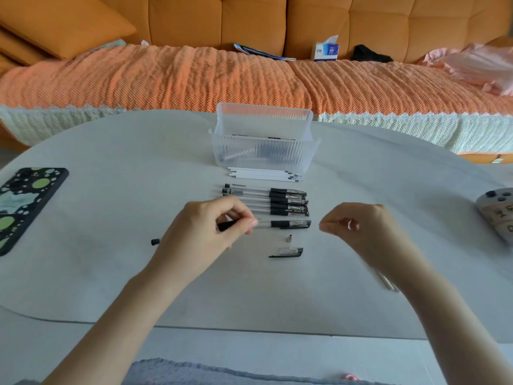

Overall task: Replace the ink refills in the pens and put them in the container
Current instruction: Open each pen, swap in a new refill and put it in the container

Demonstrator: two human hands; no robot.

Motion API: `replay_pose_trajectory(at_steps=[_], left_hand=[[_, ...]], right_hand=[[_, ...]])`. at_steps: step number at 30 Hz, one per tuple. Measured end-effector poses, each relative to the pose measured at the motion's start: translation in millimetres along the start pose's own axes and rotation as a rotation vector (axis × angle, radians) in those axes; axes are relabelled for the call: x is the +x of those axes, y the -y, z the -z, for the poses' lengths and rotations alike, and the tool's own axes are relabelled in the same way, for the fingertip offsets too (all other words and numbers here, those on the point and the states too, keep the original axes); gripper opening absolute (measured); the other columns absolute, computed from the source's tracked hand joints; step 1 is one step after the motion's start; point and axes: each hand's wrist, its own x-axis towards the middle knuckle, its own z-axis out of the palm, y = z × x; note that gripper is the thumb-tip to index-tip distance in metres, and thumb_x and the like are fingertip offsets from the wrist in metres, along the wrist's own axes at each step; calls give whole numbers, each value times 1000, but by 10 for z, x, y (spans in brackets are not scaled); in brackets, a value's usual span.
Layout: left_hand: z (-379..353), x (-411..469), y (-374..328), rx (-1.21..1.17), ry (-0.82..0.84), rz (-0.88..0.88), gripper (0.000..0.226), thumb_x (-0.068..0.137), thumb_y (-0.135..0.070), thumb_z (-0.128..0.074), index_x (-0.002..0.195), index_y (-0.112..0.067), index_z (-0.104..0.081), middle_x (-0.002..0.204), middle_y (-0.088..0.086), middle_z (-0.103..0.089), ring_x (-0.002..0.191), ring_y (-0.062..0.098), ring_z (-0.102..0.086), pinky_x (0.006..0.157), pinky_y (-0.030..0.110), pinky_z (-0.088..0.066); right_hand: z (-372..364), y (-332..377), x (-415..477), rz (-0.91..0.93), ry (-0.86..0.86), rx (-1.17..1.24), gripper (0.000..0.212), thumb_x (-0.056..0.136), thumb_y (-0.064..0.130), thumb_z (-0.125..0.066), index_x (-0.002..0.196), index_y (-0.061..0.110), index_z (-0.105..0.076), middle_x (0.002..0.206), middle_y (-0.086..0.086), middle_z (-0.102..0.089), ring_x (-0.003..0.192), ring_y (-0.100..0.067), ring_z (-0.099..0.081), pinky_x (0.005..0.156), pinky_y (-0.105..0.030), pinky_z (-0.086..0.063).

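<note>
Here, left hand (211, 226) pinched 1 pen (288, 224) at mid-barrel, thumb against fingertips. Right hand (361, 232) hung curled just past pen's far end from grip. It was blurred, so couldn't tell whether it gripped anything. Metal tip (290, 238) and loose cap (287, 252) lay just nearer than grip. Refills (263, 174) and container (263, 140) lay beyond it. Judged best: steady barrel, work straight along its axis, leave small parts close by.

You'll find nothing here that you can truly read: the small print on the pens (280, 202) is blurred, and so are the marks on the tissue box (326, 50).
</note>
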Motion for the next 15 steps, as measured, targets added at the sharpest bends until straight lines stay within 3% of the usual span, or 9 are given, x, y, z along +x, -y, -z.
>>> replay_pose_trajectory(at_steps=[3,8,15], left_hand=[[-83,-8,-52,14,47,-10,8,81,-26,-70,74,-25,-65,67,-17,-66,55,-5,-57,56,5,-35],[-140,-23,-54,7,87,-10,7,79,-28,-72,77,-25,-66,70,-17,-64,62,-9,-57,60,4,-35],[-146,-21,-18,20,94,-33,7,79,-30,-72,81,-28,-66,75,-19,-65,78,-2,-61,64,4,-37]], right_hand=[[-83,-42,-8,9,95,-181,10,79,16,-72,71,22,-70,68,15,-55,66,-10,-49,64,-31,-42],[-83,-66,0,5,122,-239,3,79,20,-72,77,20,-71,68,16,-49,66,-5,-45,66,-26,-36],[-57,-64,9,-53,105,-217,7,78,17,-74,84,21,-72,70,16,-51,68,-8,-50,66,-32,-45]])
